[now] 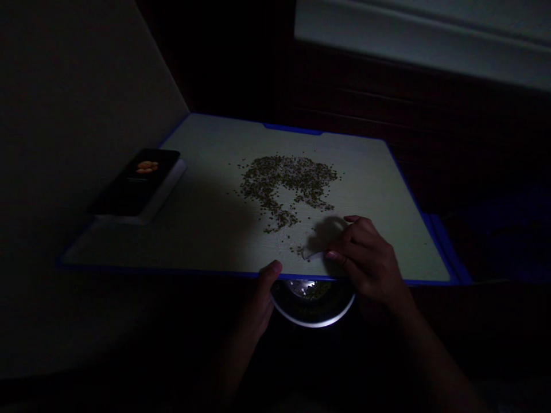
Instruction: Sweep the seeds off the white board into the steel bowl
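Note:
Small green beans or seeds (288, 178) lie scattered in a curved patch on a pale tabletop (206, 229) with a blue rim. My right hand (370, 258) is over the near edge, fingers pinched on a thin, pale, flat piece (313, 254); its kind is unclear in the dark. The piece's tip touches the surface beside a few loose beans. Just below the table edge, a shiny metal bowl (318, 322) has more beans inside. My left hand (263, 298) grips the bowl's left side, thumb up against the table edge; its other fingers are mostly hidden.
A phone (133, 183) with a lit picture rests on a white box (161, 195) at the table's left. A plain wall (86, 86) rises on the left. Dark wooden panels (344, 92) and a pale ledge (422, 40) stand behind. The room is very dim.

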`<state>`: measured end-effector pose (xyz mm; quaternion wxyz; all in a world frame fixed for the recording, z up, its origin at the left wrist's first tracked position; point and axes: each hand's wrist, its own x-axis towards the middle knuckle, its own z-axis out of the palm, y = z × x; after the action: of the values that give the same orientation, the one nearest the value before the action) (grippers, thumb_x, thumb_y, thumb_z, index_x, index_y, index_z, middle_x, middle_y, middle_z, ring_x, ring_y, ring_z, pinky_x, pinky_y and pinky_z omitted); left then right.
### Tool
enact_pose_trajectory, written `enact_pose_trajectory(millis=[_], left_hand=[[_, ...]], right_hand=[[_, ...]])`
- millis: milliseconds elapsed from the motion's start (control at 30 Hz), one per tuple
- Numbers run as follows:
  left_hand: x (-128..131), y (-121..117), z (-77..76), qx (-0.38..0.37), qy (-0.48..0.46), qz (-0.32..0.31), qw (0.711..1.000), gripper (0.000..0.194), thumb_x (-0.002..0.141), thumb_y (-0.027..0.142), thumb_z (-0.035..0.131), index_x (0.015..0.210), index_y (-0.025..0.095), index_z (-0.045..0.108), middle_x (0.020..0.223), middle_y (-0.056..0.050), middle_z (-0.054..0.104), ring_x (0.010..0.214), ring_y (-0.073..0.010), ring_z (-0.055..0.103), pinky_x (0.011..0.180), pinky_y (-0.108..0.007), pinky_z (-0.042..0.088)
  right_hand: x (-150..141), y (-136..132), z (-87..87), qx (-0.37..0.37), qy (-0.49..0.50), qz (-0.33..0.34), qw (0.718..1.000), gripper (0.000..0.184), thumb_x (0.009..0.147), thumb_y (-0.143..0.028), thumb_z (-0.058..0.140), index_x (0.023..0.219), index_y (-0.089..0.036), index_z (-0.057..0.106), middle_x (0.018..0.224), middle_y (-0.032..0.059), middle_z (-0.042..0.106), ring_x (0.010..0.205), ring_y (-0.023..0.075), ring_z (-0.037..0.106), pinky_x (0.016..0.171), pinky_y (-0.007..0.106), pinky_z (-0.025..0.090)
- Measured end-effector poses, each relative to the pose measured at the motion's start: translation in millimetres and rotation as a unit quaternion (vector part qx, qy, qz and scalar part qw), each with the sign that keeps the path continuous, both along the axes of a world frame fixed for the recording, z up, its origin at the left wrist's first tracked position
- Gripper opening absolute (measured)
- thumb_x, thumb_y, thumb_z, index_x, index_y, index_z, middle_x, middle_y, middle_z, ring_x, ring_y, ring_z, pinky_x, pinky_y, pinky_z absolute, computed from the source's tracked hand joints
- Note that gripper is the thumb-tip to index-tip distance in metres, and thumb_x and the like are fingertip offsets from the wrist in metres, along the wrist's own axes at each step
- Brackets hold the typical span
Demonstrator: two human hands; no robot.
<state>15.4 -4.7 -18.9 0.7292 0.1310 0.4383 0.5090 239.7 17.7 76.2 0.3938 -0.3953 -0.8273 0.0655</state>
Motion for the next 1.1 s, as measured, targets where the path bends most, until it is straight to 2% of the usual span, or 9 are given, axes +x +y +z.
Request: enact_pose_trajectory(millis=[167,333,567,667,867,1100], left_hand=[[0.6,0.4,2.3,-0.002,0.005,0.008,1.000,0.061,0.082,0.042,0.087,0.135,0.015,0.075,0.126,-0.014,0.084,0.135,-0.0388,0.068,0.120,-0.051,0.047],[1.3,0.5,3.0,-0.011,0.010,0.002,1.000,0.046,0.081,0.046,0.087,0.113,0.014,0.081,0.116,-0.015,0.086,0.133,-0.0415,0.069,0.118,-0.052,0.048],[-0.6,0.1,-0.5,-0.009,0.012,-0.013,1.000,0.034,0.080,0.048,0.087,0.094,0.017,0.082,0.101,-0.012,0.087,0.127,-0.0415,0.072,0.116,-0.052,0.050],[-1.4,0.5,-0.6,-0.010,0.021,-0.014,1.000,0.035,0.078,0.050,0.089,0.090,0.018,0.081,0.096,-0.011,0.087,0.121,-0.0417,0.074,0.113,-0.052,0.052],[0.1,0.4,3.4,-0.018,0.018,-0.011,1.000,0.036,0.081,0.049,0.087,0.098,0.018,0.082,0.104,-0.012,0.087,0.126,-0.0411,0.072,0.114,-0.051,0.051],[1.6,1.2,1.8,0.008,-0.013,-0.018,1.000,0.035,0.084,0.045,0.083,0.104,0.016,0.083,0.114,-0.014,0.086,0.137,-0.0418,0.066,0.120,-0.052,0.047]], right_hand=[[-1.1,-1.5,3.5,-0.008,-0.003,0.009,1.000,0.011,0.100,-0.021,0.067,0.094,-0.026,0.075,0.077,0.0000,0.062,0.080,0.0219,0.060,0.101,0.054,0.053],[-1.7,-2.7,6.6,-0.028,-0.010,0.028,0.999,0.014,0.100,-0.022,0.066,0.089,-0.023,0.075,0.074,0.0004,0.059,0.078,0.0216,0.058,0.097,0.053,0.053],[-3.3,-3.1,10.6,-0.038,0.001,0.044,0.998,0.017,0.098,-0.021,0.066,0.083,-0.026,0.074,0.071,-0.0017,0.056,0.074,0.0209,0.058,0.097,0.052,0.053],[-2.9,-3.0,11.3,-0.038,0.000,0.046,0.998,0.017,0.098,-0.021,0.065,0.085,-0.027,0.074,0.071,-0.0015,0.057,0.074,0.0209,0.058,0.097,0.052,0.053],[-1.4,-4.2,10.0,-0.036,0.005,0.056,0.998,0.015,0.099,-0.020,0.065,0.087,-0.025,0.073,0.072,-0.0016,0.056,0.074,0.0204,0.058,0.097,0.053,0.053],[-7.5,-2.7,7.3,0.014,-0.040,0.033,0.999,0.008,0.100,-0.019,0.070,0.100,-0.025,0.076,0.075,-0.0012,0.064,0.077,0.0195,0.062,0.100,0.050,0.055]])
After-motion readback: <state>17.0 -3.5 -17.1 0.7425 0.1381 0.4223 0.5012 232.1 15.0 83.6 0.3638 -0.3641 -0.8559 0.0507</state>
